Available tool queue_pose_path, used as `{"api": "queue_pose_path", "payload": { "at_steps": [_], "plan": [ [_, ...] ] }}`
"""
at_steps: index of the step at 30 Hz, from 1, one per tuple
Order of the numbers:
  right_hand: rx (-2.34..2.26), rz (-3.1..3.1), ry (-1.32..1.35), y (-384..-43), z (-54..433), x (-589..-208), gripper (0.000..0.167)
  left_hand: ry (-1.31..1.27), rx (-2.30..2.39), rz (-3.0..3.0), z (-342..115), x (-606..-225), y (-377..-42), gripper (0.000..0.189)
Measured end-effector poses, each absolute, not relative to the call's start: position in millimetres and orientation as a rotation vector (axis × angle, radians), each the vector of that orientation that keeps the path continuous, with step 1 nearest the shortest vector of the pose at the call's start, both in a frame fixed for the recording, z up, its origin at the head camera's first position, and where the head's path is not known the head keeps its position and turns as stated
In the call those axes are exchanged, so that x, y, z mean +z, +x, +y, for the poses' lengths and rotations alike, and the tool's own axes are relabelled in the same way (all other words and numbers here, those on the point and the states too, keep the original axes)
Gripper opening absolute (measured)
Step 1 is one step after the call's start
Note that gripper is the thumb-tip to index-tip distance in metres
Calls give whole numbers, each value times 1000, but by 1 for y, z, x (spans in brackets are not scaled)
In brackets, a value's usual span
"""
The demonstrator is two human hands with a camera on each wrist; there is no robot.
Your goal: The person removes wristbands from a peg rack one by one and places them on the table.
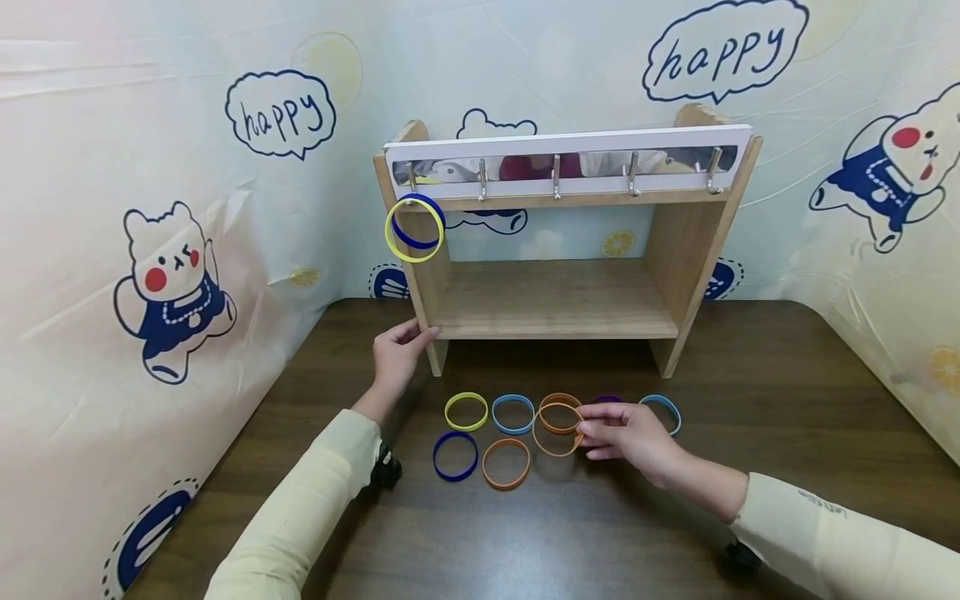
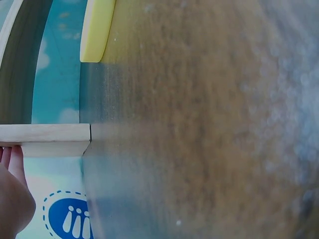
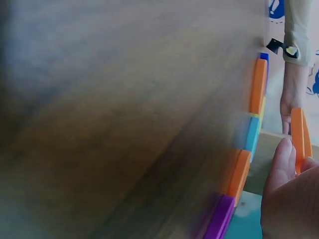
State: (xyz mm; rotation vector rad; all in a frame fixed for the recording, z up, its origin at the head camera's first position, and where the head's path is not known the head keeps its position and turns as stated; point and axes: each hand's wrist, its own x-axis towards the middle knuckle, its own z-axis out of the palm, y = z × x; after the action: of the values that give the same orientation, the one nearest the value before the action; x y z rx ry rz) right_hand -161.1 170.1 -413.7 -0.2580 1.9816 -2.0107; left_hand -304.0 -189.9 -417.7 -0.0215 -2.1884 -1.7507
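Observation:
My right hand point(image 1: 626, 437) pinches an orange ring point(image 1: 546, 448) between thumb and fingers, raised over the table. It overlaps another orange ring point(image 1: 558, 400) lying behind it in the head view. In the right wrist view the held orange ring point(image 3: 298, 137) stands edge-on at the fingertips. My left hand point(image 1: 396, 357) grips the front edge of the wooden shelf's left side panel, near its foot. A yellow ring point(image 1: 388, 237) and a dark blue ring point(image 1: 441, 218) hang from the leftmost hook of the wooden shelf point(image 1: 555, 300).
On the table lie a yellow ring point(image 1: 467, 427), light blue rings point(image 1: 513, 431), a dark blue ring point(image 1: 455, 477), another orange ring point(image 1: 507, 486) and a purple ring point(image 1: 607, 399) partly behind my right hand. Several metal hooks point(image 1: 557, 179) line the shelf's white top rail.

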Motion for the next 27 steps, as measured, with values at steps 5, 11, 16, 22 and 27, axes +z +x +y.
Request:
{"api": "queue_pose_path", "payload": {
  "at_steps": [5,11,16,22,27],
  "plan": [
    [-1976,1986,-269,-158,173,-419,45,-24,-1738,-2181,-190,-418,-305,53],
    [-1952,2000,-249,-155,175,-424,43,-22,-1726,-2190,-190,-418,-306,54],
    [-1938,1997,-228,-151,175,-427,43,-15,-1730,-2203,-189,-417,-305,54],
    [-1921,2000,-190,-149,175,-432,42,-28,-1732,-2189,-190,-417,-305,52],
    [-1901,2003,-172,-148,175,-436,40,-14,-1737,-2201,-190,-419,-305,53]
  ]
}}
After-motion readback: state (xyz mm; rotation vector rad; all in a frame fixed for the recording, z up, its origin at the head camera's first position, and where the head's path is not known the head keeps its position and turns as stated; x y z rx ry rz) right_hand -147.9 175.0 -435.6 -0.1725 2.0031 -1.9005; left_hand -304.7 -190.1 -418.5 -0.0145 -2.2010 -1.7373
